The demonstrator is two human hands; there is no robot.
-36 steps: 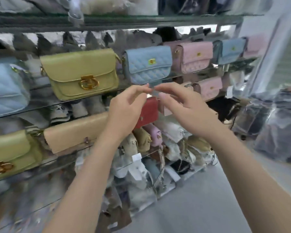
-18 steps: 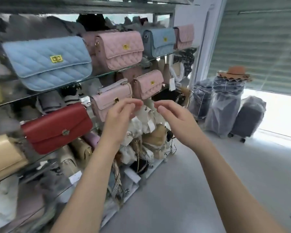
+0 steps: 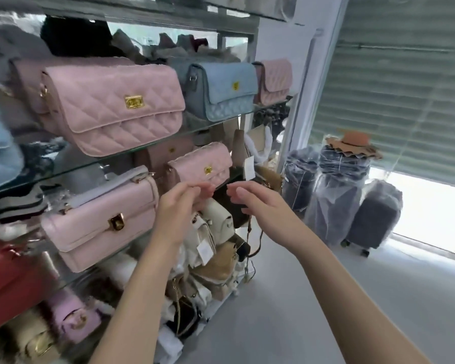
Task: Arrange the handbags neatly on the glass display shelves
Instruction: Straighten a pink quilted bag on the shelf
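Observation:
Glass display shelves (image 3: 132, 156) on my left carry handbags. A large quilted pink bag (image 3: 111, 106), a blue quilted bag (image 3: 221, 90) and a small pink bag (image 3: 273, 80) stand on the upper shelf. Below them sit a smooth pink bag with a gold clasp (image 3: 100, 222) and a small quilted pink bag (image 3: 202, 166). My left hand (image 3: 181, 208) and my right hand (image 3: 258, 203) hover side by side just in front of the small quilted bag, fingers loosely apart, holding nothing and touching no bag.
A red bag (image 3: 8, 279) lies at the left edge, and cream and tan bags (image 3: 216, 248) are piled at the shelf's lower end. Plastic-wrapped suitcases (image 3: 336, 206) topped by an orange hat (image 3: 355, 140) stand by the roller shutter (image 3: 405, 88). The grey floor (image 3: 286, 311) lies to the right.
The view has swung right along the shelves, from the yellow and blue bags to the pink ones. My fingertips, pinched together a second ago, have parted and both hands have shifted toward the small quilted pink bag.

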